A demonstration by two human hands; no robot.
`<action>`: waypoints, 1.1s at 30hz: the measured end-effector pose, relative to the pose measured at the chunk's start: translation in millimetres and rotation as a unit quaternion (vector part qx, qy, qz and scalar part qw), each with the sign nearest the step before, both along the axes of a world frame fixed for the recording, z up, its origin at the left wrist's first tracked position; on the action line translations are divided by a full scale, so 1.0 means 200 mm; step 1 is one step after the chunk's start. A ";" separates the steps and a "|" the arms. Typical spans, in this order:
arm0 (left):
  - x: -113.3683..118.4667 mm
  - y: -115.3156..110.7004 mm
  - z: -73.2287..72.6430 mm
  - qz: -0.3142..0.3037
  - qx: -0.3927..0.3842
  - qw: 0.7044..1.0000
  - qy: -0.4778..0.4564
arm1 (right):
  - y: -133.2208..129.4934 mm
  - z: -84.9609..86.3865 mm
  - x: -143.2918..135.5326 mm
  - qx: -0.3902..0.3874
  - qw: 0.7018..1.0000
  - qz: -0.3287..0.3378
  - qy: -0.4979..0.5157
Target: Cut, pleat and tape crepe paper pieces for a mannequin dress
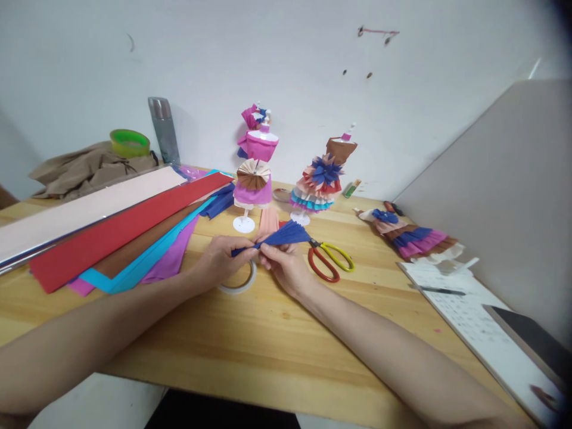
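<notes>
A strip of blue crepe paper (288, 234), pleated and fanned out toward the right, is pinched between my two hands. My left hand (227, 257) grips its narrow gathered end. My right hand (285, 263) holds the paper just to the right of that, thumb on top. Under the hands lies a roll of white tape (250, 280), partly covered. Scissors (328, 260) with one red and one yellow handle rest beside my right hand, their blades hidden behind it. A peach paper strip (269, 220) lies just beyond the fingers.
Two small mannequins, one in a pink paper dress (254, 193), one in a ruffled dress (315, 187), stand behind the hands. Crepe paper sheets (129, 238) spread at left, near a flask (164, 131) and green tape roll (129, 143). Another paper dress (413, 238) and a whiteboard (465, 322) lie right.
</notes>
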State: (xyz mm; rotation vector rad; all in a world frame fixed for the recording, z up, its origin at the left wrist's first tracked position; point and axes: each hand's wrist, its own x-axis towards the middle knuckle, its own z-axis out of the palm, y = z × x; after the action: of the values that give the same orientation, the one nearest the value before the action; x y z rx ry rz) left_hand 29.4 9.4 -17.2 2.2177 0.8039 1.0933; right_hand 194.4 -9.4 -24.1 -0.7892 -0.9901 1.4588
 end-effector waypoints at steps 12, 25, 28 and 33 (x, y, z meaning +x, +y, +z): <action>-0.01 0.01 0.02 0.009 0.032 0.999 0.035 | -0.01 0.00 0.00 0.019 0.999 -0.008 -0.028; -0.07 0.07 0.01 -0.019 0.187 0.970 0.157 | -0.03 -0.05 -0.01 0.186 0.969 -0.051 -0.154; -0.08 0.07 0.00 -0.021 0.226 0.959 0.172 | -0.04 -0.05 -0.01 0.230 0.953 -0.072 -0.183; -0.07 0.08 -0.02 -0.018 0.245 0.957 0.155 | -0.05 -0.05 -0.01 0.192 0.967 -0.059 -0.157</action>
State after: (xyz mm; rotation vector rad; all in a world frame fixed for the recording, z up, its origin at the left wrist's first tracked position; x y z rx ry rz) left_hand 14.9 24.8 -20.3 2.8609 0.6622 1.0228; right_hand 191.9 -19.2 -33.5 -0.7891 -1.3912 1.0111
